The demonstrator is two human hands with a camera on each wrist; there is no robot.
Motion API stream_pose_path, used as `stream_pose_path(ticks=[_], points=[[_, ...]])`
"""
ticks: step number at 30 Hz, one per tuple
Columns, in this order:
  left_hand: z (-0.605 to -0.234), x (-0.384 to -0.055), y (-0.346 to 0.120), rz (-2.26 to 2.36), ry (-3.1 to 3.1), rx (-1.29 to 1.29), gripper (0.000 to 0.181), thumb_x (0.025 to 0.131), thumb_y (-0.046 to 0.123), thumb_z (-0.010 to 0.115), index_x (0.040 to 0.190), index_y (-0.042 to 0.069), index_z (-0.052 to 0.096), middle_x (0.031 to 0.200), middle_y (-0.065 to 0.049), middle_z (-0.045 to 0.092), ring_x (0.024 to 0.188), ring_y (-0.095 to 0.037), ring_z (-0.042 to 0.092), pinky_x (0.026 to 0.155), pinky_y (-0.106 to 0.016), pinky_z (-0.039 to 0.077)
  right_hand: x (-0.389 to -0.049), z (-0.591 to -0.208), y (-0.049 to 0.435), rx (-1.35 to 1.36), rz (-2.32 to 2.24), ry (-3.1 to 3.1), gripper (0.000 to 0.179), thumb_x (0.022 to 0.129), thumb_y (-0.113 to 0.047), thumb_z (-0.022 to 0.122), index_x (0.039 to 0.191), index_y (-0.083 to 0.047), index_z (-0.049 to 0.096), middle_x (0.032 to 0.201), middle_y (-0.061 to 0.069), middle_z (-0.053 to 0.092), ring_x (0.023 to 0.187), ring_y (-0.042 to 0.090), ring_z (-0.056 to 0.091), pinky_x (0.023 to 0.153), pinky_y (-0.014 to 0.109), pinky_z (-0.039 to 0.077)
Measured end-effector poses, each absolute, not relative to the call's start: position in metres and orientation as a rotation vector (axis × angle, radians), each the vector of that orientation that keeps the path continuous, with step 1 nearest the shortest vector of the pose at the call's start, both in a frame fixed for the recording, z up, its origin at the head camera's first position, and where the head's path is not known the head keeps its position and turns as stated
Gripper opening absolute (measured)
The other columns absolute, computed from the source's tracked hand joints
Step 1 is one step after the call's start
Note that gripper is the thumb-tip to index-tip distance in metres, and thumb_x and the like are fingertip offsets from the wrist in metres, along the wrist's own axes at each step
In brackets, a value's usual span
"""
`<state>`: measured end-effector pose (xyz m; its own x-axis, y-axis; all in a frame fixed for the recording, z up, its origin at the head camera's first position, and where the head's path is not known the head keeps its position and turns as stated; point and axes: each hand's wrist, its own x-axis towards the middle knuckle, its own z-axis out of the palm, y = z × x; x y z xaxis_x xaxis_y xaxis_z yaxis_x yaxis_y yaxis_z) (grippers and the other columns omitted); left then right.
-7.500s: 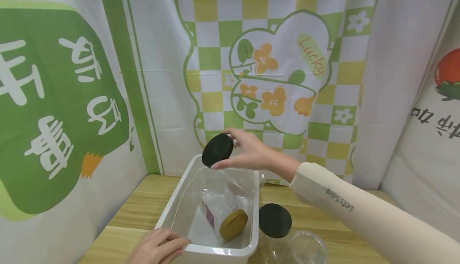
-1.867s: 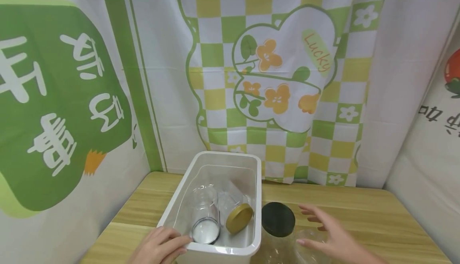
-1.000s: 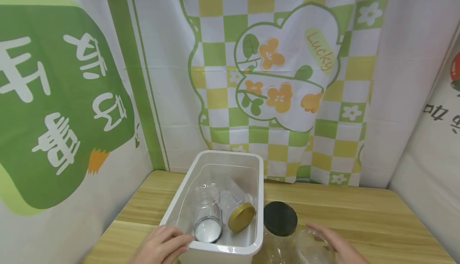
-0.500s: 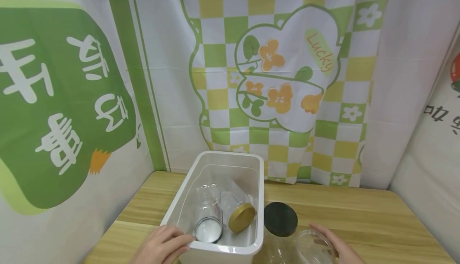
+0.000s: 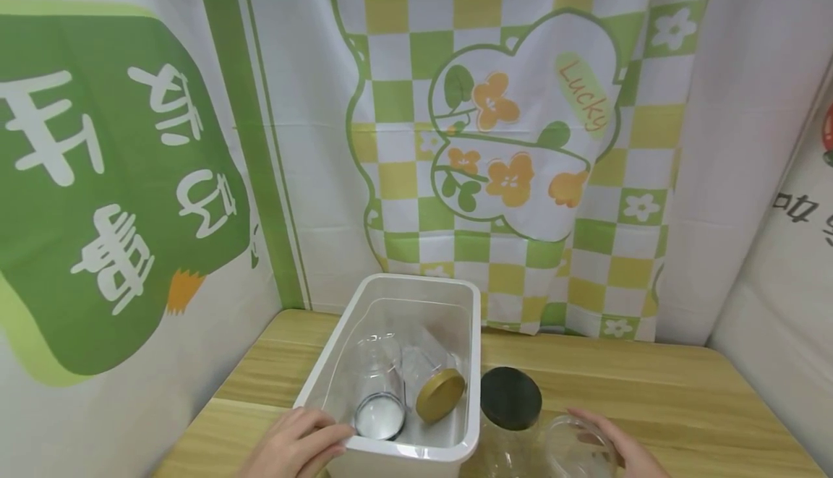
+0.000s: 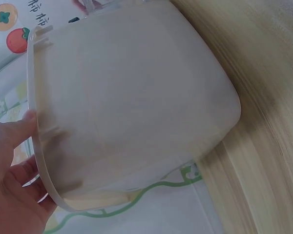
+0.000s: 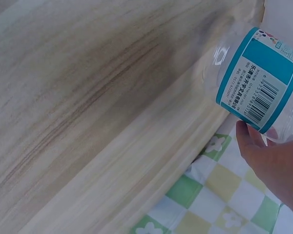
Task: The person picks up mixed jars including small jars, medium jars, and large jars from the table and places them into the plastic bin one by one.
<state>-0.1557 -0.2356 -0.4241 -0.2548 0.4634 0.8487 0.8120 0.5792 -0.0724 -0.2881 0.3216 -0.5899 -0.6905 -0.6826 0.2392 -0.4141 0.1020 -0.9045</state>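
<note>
My left hand point(image 5: 296, 443) grips the near left rim of a white plastic bin point(image 5: 473, 362); in the left wrist view the thumb lies on one side of the rim point(image 6: 31, 80) and the fingers on the other. Two clear jars lie inside: one with a gold lid point(image 5: 440, 395), the other with its round pale end point(image 5: 380, 417) towards me. Right of the bin my right hand point(image 5: 618, 443) holds a clear plastic jar point(image 5: 573, 449) round its side. A white and teal barcode label point(image 7: 260, 80) wraps that jar in the right wrist view.
A clear jar with a black lid point(image 5: 510, 398) stands between the bin and the held jar. The wooden table point(image 5: 683, 391) extends to the right. A printed cloth point(image 5: 507, 138) hangs behind, and more cloth point(image 5: 97, 196) covers the left side.
Earlier my right hand held a black-lidded thing over the bin; now a second jar lies in there. That hand came down on the right and took hold of the clear jar. My left hand stayed.
</note>
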Motion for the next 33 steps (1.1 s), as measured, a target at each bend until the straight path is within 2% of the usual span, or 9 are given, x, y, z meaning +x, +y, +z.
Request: stream_pose_path(ticks=[1, 3, 4, 7, 14, 18, 21, 28, 33], points=[[-0.424, -0.155, -0.235, -0.485, -1.905, -1.028, 0.038, 0.112, 0.036, 0.051, 0.098, 0.014, 0.078, 0.087, 0.008, 0.065, 0.077, -0.005, 0.056, 0.070, -0.018, 0.042, -0.289, -0.591, 0.324, -1.077, -1.613, 2.157, 0.084, 0.101, -0.012, 0.073, 0.168, -0.010, 0.022, 0.166, -0.017, 0.037, 0.139, 0.009, 0.053, 0.097, 0.035, 0.054], [-0.423, -0.155, -0.235, -0.470, -1.913, -1.017, 0.040, 0.113, 0.038, 0.050, 0.097, 0.015, 0.078, 0.088, 0.010, 0.065, 0.078, -0.004, 0.056, 0.071, -0.018, 0.043, -0.289, -0.592, 0.327, -1.074, -1.609, 2.184, 0.086, 0.099, -0.011, 0.075, 0.168, -0.011, 0.024, 0.165, -0.017, 0.038, 0.138, 0.009, 0.054, 0.096, 0.034, 0.055], [-0.422, -0.155, -0.235, -0.463, -1.918, -1.014, 0.040, 0.113, 0.038, 0.049, 0.097, 0.016, 0.078, 0.088, 0.010, 0.065, 0.078, -0.004, 0.056, 0.071, -0.017, 0.043, -0.288, -0.591, 0.328, -1.048, -1.609, 2.193, 0.090, 0.096, -0.002, 0.076, 0.168, -0.014, 0.025, 0.164, -0.021, 0.039, 0.137, 0.007, 0.053, 0.097, 0.034, 0.054], [-0.422, -0.156, -0.234, -0.436, -1.900, -1.026, 0.041, 0.113, 0.038, 0.048, 0.096, 0.015, 0.078, 0.087, 0.009, 0.065, 0.078, -0.005, 0.056, 0.070, -0.019, 0.043, -0.279, -0.575, 0.324, -1.085, -1.564, 2.290, 0.097, 0.089, 0.004, 0.080, 0.168, -0.016, 0.026, 0.161, -0.026, 0.038, 0.135, 0.005, 0.053, 0.093, 0.031, 0.055], [-0.423, -0.159, -0.234, -0.441, -1.879, -1.078, 0.036, 0.113, 0.034, 0.050, 0.101, 0.014, 0.078, 0.085, 0.008, 0.064, 0.076, -0.004, 0.054, 0.068, -0.014, 0.040, -0.232, -0.495, 0.290, -1.222, -1.564, 2.393, 0.099, 0.089, 0.008, 0.076, 0.160, -0.046, 0.035, 0.151, -0.036, 0.041, 0.124, -0.002, 0.057, 0.079, 0.027, 0.056], [-0.420, -0.158, -0.234, -0.442, -1.902, -1.079, 0.037, 0.114, 0.035, 0.049, 0.102, 0.016, 0.079, 0.087, 0.010, 0.064, 0.078, -0.004, 0.055, 0.070, -0.013, 0.041, -0.221, -0.478, 0.285, -1.121, -1.562, 2.416, 0.099, 0.088, 0.011, 0.074, 0.154, -0.053, 0.036, 0.145, -0.040, 0.042, 0.121, -0.006, 0.056, 0.078, 0.027, 0.055], [-0.418, -0.158, -0.235, -0.431, -1.906, -1.094, 0.037, 0.114, 0.035, 0.049, 0.102, 0.017, 0.079, 0.087, 0.010, 0.064, 0.078, -0.004, 0.056, 0.070, -0.014, 0.042, -0.219, -0.475, 0.285, -1.045, -1.543, 2.471, 0.095, 0.088, 0.008, 0.076, 0.154, -0.049, 0.039, 0.141, -0.041, 0.043, 0.119, -0.007, 0.056, 0.079, 0.026, 0.055], [-0.414, -0.157, -0.236, -0.426, -1.934, -1.106, 0.037, 0.113, 0.037, 0.049, 0.104, 0.017, 0.078, 0.090, 0.010, 0.063, 0.079, -0.004, 0.054, 0.071, -0.010, 0.040, -0.215, -0.471, 0.283, -1.006, -1.502, 2.600, 0.081, 0.091, 0.005, 0.077, 0.160, -0.018, 0.041, 0.145, -0.040, 0.041, 0.124, -0.008, 0.055, 0.083, 0.024, 0.054], [-0.412, -0.158, -0.235, -0.434, -1.936, -1.113, 0.035, 0.113, 0.036, 0.050, 0.102, 0.017, 0.077, 0.090, 0.010, 0.063, 0.079, -0.004, 0.055, 0.070, -0.009, 0.041, -0.210, -0.467, 0.280, -0.988, -1.499, 2.672, 0.080, 0.088, 0.004, 0.081, 0.157, -0.009, 0.043, 0.143, -0.037, 0.046, 0.123, -0.005, 0.057, 0.085, 0.025, 0.055]])
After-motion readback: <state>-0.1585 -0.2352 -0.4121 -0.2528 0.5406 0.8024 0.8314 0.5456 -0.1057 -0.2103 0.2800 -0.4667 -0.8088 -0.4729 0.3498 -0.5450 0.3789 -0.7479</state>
